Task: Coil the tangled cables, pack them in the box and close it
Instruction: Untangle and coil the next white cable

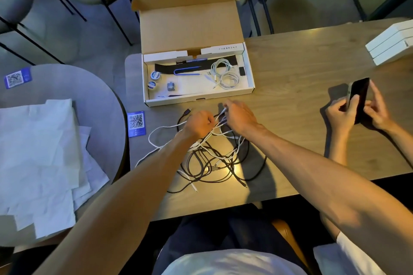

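Wood table (301,69) in a dim room, chairs behind it. A round grey table carries white papers (38,152) at 9 o'clock. A blue QR card (136,124) lies near the wood table's left end.

The box (250,78) sits at 12 o'clock from both hands, near but not touching. Its long axis runs approx. 9-to-3 and its lid (190,27) is thrown back away from the person. Two coiled white cables (225,73) already lie in its right half, w/ small bits to their left.

The tangle (214,163) of black & white cables lies on the wood directly under the hands and spreads toward 6 o'clock. One white loop strays out to 8 o'clock.

Left hand (199,124) is knuckles-up, fingers curled into a fist round a bunch of the tangle's white strands. Right hand (240,117) is just beside it at 3 o'clock, reaching fwd, fingertips pinching what looks like the end of a white cable (220,115). It's blurred, so the plug type can't be told. Both forearms run out from 6 o'clock and converge over the pile.

Judgement: step in hand is freeing one white cable. The right hand is nearer the box's free front-centre space, so it prob. carries the coil in. Most of the tangle isn't yet sorted.

At 3 o'clock another person's hands hold a phone (359,96). White boxes (391,44) are stacked at 2 o'clock.
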